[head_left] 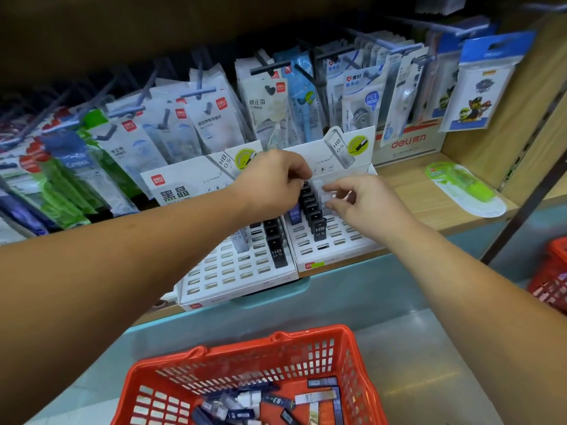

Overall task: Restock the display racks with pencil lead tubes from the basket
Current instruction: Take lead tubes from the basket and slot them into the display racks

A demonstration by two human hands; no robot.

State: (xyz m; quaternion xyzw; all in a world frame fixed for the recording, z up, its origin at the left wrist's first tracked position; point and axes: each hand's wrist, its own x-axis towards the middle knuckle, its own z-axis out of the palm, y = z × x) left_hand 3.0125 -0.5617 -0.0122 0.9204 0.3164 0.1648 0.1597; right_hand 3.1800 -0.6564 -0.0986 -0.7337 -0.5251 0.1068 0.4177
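Two white slotted display racks stand side by side on the shelf, the left rack (233, 271) and the right rack (340, 237). A row of black HB 0.5 lead tubes (314, 214) fills one column of the right rack. My left hand (273, 180) pinches the tube at the far end of that row. My right hand (359, 199) pinches a pale translucent tube (325, 187) just to the right of the black row. A red basket (245, 357) below holds several loose lead tubes (260, 406).
Hanging packs of correction tape fill the pegs behind the racks. A green correction tape pack (463, 188) lies on the wooden shelf at right. A second red basket (552, 277) sits at the right edge. A teal counter ledge (337, 296) runs beneath the shelf.
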